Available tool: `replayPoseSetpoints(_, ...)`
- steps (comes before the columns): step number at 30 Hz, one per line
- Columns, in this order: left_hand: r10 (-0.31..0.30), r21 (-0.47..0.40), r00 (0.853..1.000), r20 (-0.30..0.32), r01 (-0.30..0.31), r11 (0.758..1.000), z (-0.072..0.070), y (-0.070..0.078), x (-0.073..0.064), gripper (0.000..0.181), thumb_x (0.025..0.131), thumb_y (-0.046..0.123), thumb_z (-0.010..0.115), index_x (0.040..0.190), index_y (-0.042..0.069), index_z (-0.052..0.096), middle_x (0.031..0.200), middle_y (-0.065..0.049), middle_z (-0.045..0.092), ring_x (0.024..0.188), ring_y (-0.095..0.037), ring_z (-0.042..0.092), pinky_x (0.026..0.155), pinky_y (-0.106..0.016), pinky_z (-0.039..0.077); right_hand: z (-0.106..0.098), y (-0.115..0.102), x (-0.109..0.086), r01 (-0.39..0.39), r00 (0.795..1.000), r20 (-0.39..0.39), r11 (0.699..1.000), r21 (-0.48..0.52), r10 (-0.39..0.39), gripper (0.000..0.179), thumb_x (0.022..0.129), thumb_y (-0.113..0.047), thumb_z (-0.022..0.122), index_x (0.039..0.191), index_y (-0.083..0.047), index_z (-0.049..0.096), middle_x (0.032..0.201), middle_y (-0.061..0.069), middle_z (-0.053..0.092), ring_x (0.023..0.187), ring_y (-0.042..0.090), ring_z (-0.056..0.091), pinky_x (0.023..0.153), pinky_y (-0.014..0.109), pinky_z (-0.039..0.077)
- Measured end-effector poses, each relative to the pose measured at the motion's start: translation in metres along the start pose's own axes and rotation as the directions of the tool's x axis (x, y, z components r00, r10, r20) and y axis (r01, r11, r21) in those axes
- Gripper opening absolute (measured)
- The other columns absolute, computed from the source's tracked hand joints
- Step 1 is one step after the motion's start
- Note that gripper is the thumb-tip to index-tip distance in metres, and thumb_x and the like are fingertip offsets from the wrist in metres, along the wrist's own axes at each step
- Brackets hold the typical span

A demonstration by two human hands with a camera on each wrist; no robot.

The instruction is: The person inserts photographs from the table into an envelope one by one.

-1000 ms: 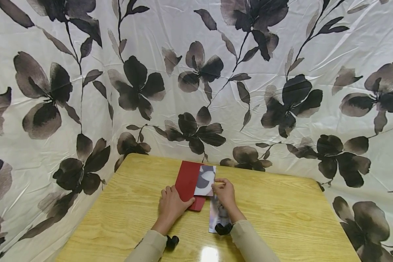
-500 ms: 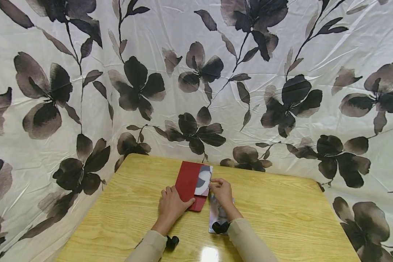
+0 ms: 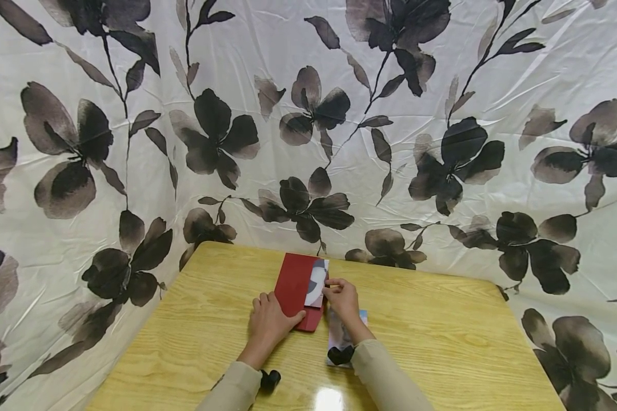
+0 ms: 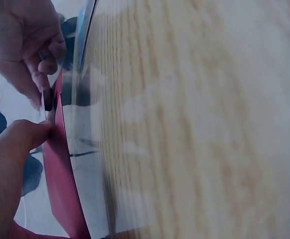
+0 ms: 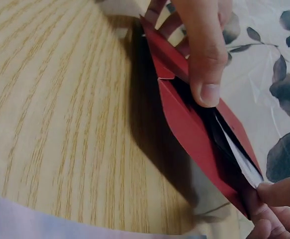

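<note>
Flat red paper sleeve (image 3: 291, 278) your left fingers (image 3: 264, 299) grip could crease the grey-white card (image 3: 315, 287) your right fingers (image 3: 335, 282) pinch, if fed askew.

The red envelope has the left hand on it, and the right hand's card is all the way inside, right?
Not all the way inside: the head view shows the card partly sticking out of the red envelope. Yes, the left hand is on the envelope, and the right hand holds the card.
</note>
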State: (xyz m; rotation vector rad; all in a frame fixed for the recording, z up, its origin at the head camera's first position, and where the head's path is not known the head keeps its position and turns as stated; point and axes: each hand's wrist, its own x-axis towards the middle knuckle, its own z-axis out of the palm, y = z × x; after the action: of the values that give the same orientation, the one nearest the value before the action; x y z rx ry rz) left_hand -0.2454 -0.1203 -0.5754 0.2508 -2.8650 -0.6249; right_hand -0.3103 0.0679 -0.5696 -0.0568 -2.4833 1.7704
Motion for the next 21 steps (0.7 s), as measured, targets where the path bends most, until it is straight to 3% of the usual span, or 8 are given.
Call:
replayPoseSetpoints(9, 0.001, -0.012, 1.0, 0.006, -0.001, 1.0, -0.001, 0.002, -0.002, 0.1, 0.078, 0.069, 0.085, 0.131, -0.011, 0.058, 0.117, -0.025, 0.058, 0.106, -0.039, 0.053, 0.088, -0.054, 0.054, 0.008, -0.002, -0.002, 0.002, 1.0, -0.007, 0.999, -0.041, -0.003, 0.016, 0.096, -0.006, 0.079, 0.111, -0.001, 0.079, 0.089, 0.011, 0.078, 0.081, 0.019, 0.072, 0.066, 0.028, 0.054)
replayPoseSetpoints(21, 0.006, -0.017, 1.0, -0.001, -0.006, 1.0, -0.003, 0.002, -0.001, 0.099, 0.077, 0.068, 0.086, 0.129, -0.012, 0.058, 0.114, -0.024, 0.057, 0.105, -0.038, 0.053, 0.086, -0.054, 0.055, 0.017, -0.005, -0.001, 0.025, 1.0, 0.01, 0.995, -0.093, -0.024, 0.013, 0.097, -0.008, 0.078, 0.11, -0.004, 0.078, 0.089, 0.008, 0.078, 0.08, 0.019, 0.072, 0.068, 0.032, 0.056)
